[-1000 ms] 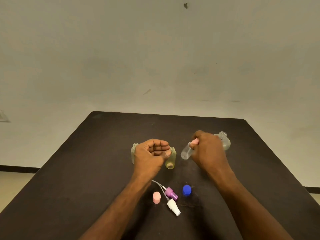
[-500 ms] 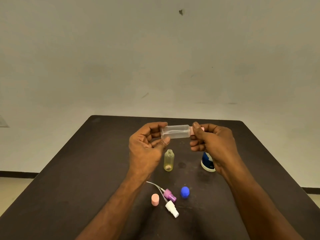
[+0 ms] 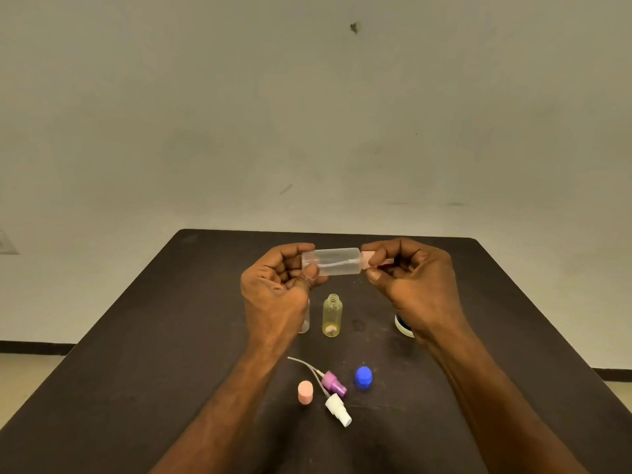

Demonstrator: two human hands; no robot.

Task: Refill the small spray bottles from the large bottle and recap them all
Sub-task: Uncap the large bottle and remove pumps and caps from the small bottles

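I hold a small clear spray bottle (image 3: 333, 262) sideways above the table. My left hand (image 3: 278, 289) grips its base end, and my right hand (image 3: 408, 278) pinches its pink spray head (image 3: 371, 258). A yellow small bottle (image 3: 332, 315) stands uncapped below. Another clear small bottle (image 3: 304, 321) is mostly hidden behind my left wrist. The large bottle (image 3: 403, 326), white with a blue label, shows only its base behind my right wrist.
On the dark table (image 3: 171, 336) near me lie a pink cap (image 3: 305, 392), a purple spray head (image 3: 333, 387) and a white spray head (image 3: 337, 409) with dip tubes, and a blue cap (image 3: 363, 378). A pale wall stands behind the table.
My right hand lifted the clear bottle from the table and my left hand rose from the yellow bottle to grip its base. Both hands now hold it level.
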